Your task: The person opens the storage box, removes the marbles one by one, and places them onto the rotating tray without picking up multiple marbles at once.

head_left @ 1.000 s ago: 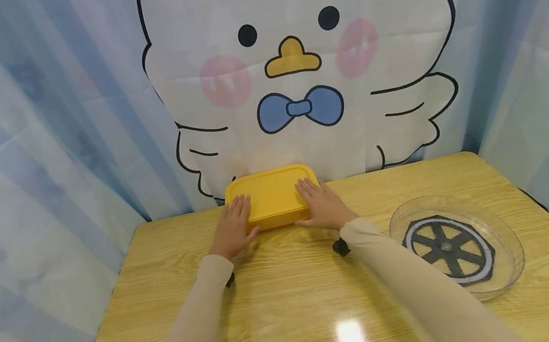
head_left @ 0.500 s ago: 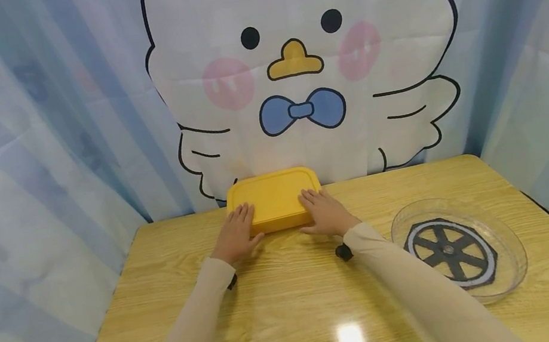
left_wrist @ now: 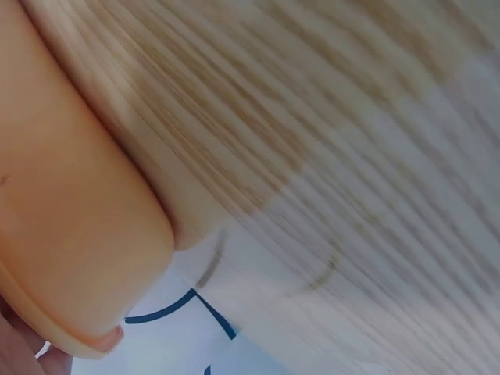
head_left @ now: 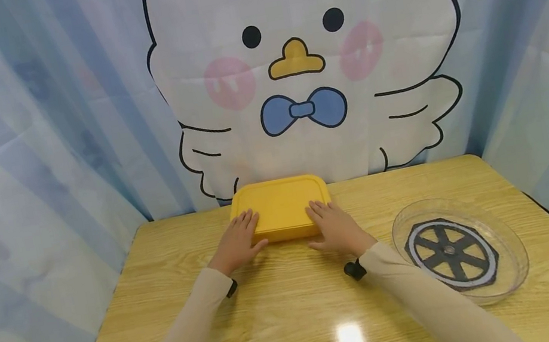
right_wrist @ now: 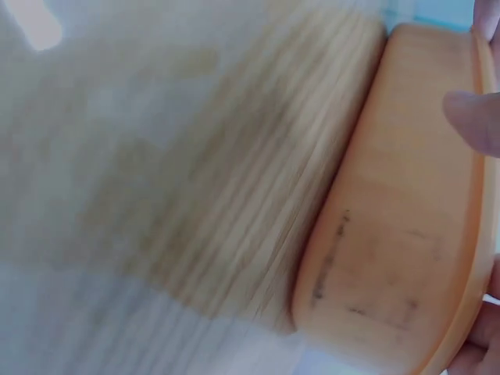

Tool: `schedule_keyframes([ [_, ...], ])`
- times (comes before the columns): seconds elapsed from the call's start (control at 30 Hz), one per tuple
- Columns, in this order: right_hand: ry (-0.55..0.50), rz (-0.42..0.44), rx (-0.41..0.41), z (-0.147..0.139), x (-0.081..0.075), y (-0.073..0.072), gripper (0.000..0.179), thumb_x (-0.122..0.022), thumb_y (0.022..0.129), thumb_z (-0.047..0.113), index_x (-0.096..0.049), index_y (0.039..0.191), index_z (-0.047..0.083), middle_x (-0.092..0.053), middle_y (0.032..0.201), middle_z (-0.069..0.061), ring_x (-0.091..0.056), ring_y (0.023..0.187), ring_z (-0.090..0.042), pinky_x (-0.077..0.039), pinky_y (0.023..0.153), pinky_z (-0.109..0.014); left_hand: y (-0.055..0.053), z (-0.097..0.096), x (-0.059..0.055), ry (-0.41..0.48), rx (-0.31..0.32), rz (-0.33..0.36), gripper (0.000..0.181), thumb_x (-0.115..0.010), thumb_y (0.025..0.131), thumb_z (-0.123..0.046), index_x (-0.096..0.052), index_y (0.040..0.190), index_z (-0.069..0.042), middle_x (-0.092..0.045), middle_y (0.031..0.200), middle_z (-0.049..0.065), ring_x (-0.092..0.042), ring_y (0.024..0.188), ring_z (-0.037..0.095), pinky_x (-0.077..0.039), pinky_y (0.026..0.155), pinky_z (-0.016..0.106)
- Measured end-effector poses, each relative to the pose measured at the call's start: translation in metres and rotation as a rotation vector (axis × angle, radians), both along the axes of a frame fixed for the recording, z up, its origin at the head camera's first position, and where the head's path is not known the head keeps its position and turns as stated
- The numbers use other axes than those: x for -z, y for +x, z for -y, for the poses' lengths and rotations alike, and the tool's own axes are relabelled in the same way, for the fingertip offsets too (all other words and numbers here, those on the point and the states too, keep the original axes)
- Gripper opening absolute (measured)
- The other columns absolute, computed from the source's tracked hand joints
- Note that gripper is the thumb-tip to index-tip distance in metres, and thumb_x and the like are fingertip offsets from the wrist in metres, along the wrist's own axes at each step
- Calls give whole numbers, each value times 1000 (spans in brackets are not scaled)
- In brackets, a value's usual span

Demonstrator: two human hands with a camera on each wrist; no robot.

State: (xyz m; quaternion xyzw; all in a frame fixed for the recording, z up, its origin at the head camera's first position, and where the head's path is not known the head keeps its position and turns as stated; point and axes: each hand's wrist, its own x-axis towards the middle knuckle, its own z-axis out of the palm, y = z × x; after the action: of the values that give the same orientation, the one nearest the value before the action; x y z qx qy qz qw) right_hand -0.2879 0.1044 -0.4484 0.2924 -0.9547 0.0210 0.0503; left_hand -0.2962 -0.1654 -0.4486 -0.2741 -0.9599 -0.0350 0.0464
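Note:
A yellow lidded plastic box [head_left: 282, 203] stands at the table's back edge, its lid on. My left hand [head_left: 236, 242] rests over its front left corner, fingers straight on the lid, thumb along the front side. Over the front right corner lies my right hand [head_left: 341, 226] in a mirrored pose. The right wrist view shows that thumb [right_wrist: 473, 121] at the rim of the lid, above the box's front wall [right_wrist: 367, 195], which bears dark smudges. Only the box's end [left_wrist: 86, 180] and some fingertips [left_wrist: 56, 362] appear in the left wrist view.
At the right of the wooden table [head_left: 289, 326] sits a round clear plastic dish [head_left: 514, 270]; a dark wheel-shaped pattern [head_left: 452, 253] shows through it. A curtain [head_left: 309, 147] with a cartoon bird hangs right behind the table, and more curtain closes both sides.
The box has come toward me and slightly right, with both hands moving along on it. It now sits straighter to the table edge. The clear dish has stayed in place.

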Motion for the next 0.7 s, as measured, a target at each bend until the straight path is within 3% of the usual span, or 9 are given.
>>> schedule_keyframes([
  [0.4,-49,2,-25,0,-4,46,83,-60,85,52,-33,145,-1,-31,150,-22,-32,139,-35,-25,115,-49,7,-3,1,91,-4,23,65,-43,97,-44,-35,143,2,-31,150,23,-29,140,37,-23,115,49],
  [0.7,-81,-4,-66,9,-3,75,82,-61,85,51,-36,144,0,-34,149,-20,-34,138,-33,-27,114,-49,19,-27,-4,139,-164,40,70,-42,96,-50,-41,138,6,-34,146,28,-32,137,40,-25,114,50],
])
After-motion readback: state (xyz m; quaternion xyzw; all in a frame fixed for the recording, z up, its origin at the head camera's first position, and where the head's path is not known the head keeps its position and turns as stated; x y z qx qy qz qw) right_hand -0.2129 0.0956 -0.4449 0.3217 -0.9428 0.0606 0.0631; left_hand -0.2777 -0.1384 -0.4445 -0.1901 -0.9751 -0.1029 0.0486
